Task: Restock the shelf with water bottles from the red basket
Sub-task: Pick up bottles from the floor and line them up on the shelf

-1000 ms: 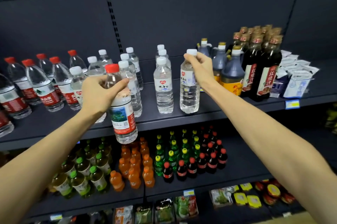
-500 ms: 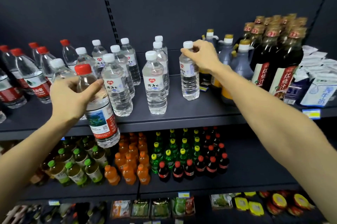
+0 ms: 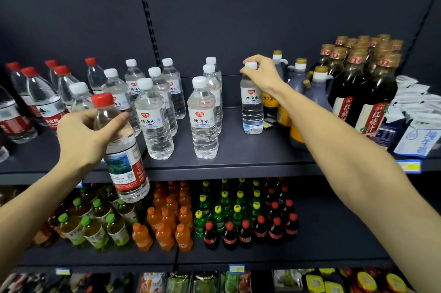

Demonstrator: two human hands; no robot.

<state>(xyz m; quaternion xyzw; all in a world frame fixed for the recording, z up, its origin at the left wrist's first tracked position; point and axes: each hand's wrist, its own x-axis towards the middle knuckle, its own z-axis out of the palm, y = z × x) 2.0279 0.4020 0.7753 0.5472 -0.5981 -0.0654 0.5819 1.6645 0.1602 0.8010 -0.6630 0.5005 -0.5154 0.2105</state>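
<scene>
Our right hand (image 3: 261, 72) is pinched over the white cap of a white-capped bottle (image 3: 251, 106) that stands upright on the shelf (image 3: 238, 161), deep at about 1 o'clock, just beside the dark vinegar jugs (image 3: 315, 92); from here we cannot tell whether its base fully rests on the board, though it looks seated. To finish this well, we should set it square behind the front white-capped bottle (image 3: 204, 118) at 12 o'clock, keep its label facing out, and release only once it stands steady, taking care that our wrist does not brush the jugs. Our left hand (image 3: 83, 137) is wrapped around the shoulder of a red-capped bottle (image 3: 121, 149), held in the air in front of the shelf edge at about 9 o'clock, slightly tilted; we judge it belongs with the red-capped group (image 3: 35, 101) farther left, near 10 o'clock. The bottles are clear, thin plastic with ribbed lower bodies and glossy paper-like labels, likely slippery and easy to dent under a hard squeeze, so a grip near the neck suits them. The shelf is smooth, dark, matte metal, on which round bases should slide easily. The red basket is not in view.
</scene>
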